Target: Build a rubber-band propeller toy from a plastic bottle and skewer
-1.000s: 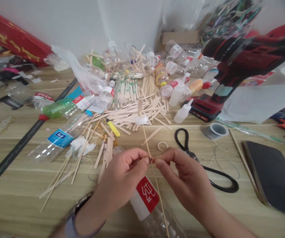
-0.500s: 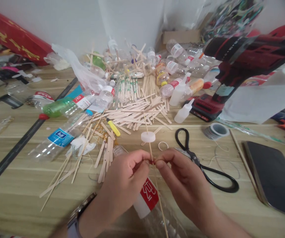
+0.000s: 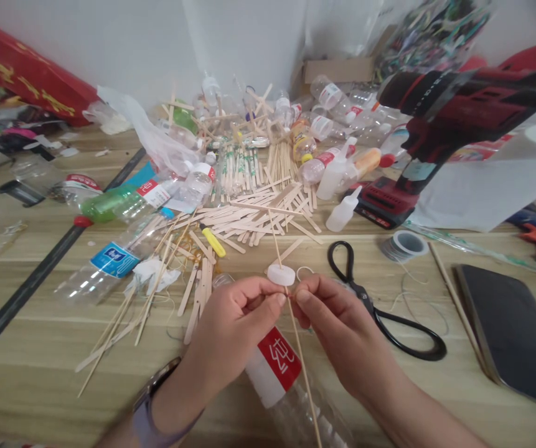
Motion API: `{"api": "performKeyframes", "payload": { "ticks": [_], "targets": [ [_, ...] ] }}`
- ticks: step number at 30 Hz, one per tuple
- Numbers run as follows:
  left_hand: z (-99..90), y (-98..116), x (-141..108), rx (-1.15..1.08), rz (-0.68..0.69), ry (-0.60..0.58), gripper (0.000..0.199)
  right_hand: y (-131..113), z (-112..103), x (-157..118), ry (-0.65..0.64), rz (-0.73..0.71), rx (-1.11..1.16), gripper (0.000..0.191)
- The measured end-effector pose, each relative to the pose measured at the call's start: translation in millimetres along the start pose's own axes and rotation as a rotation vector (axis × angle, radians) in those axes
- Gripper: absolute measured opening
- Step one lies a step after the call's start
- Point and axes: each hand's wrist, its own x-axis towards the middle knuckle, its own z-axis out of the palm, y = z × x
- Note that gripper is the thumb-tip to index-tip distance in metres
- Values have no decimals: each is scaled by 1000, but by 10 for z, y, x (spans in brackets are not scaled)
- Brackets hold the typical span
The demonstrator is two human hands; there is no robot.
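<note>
A thin wooden skewer (image 3: 302,358) runs through a white bottle cap (image 3: 281,274) and passes between my hands. My left hand (image 3: 237,323) pinches a small reddish piece at the skewer, just below the cap. From the other side my right hand (image 3: 337,323) pinches at the same spot, its fingertips nearly meeting the left ones. What the red piece is, I cannot make out. Under my hands lies a clear plastic bottle with a red and white label (image 3: 281,359).
Black-handled scissors (image 3: 365,298) lie right of my hands, with a tape roll (image 3: 404,246) and a dark phone-like slab (image 3: 510,333) beyond. A red and black drill (image 3: 454,124) stands behind. Wooden sticks (image 3: 253,214), squeeze bottles (image 3: 343,211) and plastic bottles (image 3: 113,258) spread across the table.
The white cap now sits lower, closer to my fingertips, and the skewer's tilt has shifted slightly. Both hands have moved a little while keeping their pinch.
</note>
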Motion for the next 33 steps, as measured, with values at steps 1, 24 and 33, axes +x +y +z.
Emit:
{"api": "performKeyframes", "payload": {
  "ticks": [1,24,33],
  "targets": [
    [3,-7,2,0,11,5,20,0,-2,-2,0,7,2,32],
    [90,-22,-35,95,154,106,19,-57,58,-5,-114,348,361,39],
    [92,-53,-37,195,160,121,26,-32,90,-27,-160,310,308,35]
  ]
}}
